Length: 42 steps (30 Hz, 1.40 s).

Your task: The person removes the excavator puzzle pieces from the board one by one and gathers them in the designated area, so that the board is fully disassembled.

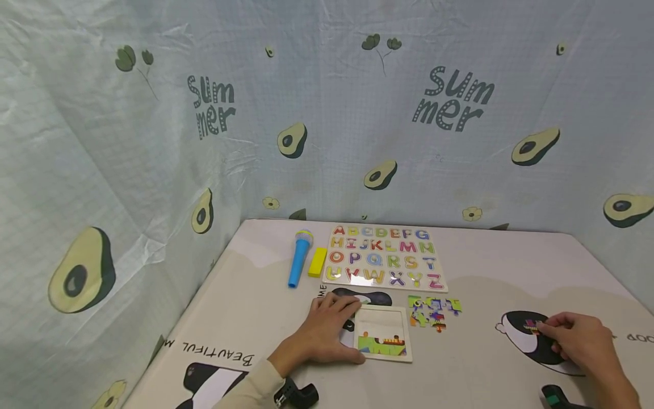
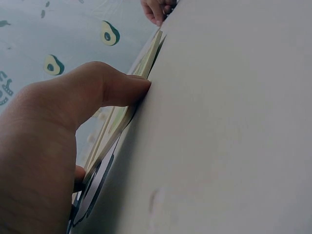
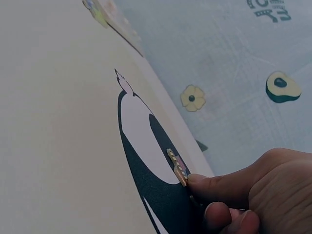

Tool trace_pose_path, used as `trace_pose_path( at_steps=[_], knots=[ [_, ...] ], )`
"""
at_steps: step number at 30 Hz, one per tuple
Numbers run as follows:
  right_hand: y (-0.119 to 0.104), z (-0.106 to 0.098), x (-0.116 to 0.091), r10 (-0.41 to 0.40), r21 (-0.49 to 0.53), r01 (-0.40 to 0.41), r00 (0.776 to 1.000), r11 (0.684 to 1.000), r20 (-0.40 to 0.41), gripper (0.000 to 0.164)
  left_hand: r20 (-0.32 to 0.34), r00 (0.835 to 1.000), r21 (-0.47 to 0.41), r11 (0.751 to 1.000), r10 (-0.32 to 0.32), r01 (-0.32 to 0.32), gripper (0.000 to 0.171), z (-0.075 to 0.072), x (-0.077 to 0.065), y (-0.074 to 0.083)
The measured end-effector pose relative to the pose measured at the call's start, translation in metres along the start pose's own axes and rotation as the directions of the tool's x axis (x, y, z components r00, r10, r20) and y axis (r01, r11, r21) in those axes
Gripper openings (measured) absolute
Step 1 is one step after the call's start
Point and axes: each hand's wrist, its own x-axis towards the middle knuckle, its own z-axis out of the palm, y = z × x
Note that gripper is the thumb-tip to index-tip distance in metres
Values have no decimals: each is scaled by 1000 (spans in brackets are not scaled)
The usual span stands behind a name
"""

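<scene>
My left hand (image 1: 327, 332) holds a square wooden puzzle tray (image 1: 380, 321) at its left side, thumb at the lower corner and fingers at the upper one. Colourful pieces (image 1: 380, 345) fill the tray's lower part, and bare wood shows above them. In the left wrist view the thumb (image 2: 127, 90) lies against the tray's edge (image 2: 109, 139). Well off to the right, my right hand (image 1: 579, 338) pinches a small puzzle piece (image 3: 178, 167) between thumb and fingers, over a black-and-white printed figure on the tablecloth. Several loose puzzle pieces (image 1: 434, 311) lie right of the tray.
Behind the tray lies an alphabet board (image 1: 380, 258) with coloured letters. A blue toy microphone (image 1: 300, 258) and a yellow block (image 1: 317, 262) lie to its left. A printed curtain (image 1: 327, 113) hangs along the table's back and left sides.
</scene>
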Motion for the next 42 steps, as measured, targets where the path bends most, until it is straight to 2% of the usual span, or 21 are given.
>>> trace_pose_path(
  at_steps=[8, 13, 17, 26, 35, 42],
  knots=[
    [-16, 3, -12, -131, -33, 134, 987, 990, 89, 24, 6, 1000, -5, 1000, -3, 3, 99, 0, 0, 0],
    [-31, 13, -21, -248, -36, 253, 962, 967, 119, 22, -8, 1000, 1, 1000, 9, -9, 99, 0, 0, 0],
    [-44, 25, -28, -304, -32, 311, 944, 950, 131, 18, -17, 1000, 2, 1000, 15, -15, 99, 0, 0, 0],
    [-72, 45, -44, -319, -33, 329, 932, 944, 174, 18, -9, 1000, -5, 1000, 10, -10, 99, 0, 0, 0],
    [-87, 60, -55, -346, -25, 357, 919, 934, 187, 22, -8, 1000, -13, 1000, 2, -2, 99, 0, -1, 1],
    [-94, 64, -60, -319, -5, 325, 932, 946, 172, 23, -5, 1000, -9, 1000, -3, 3, 99, -1, -1, 2]
  ],
)
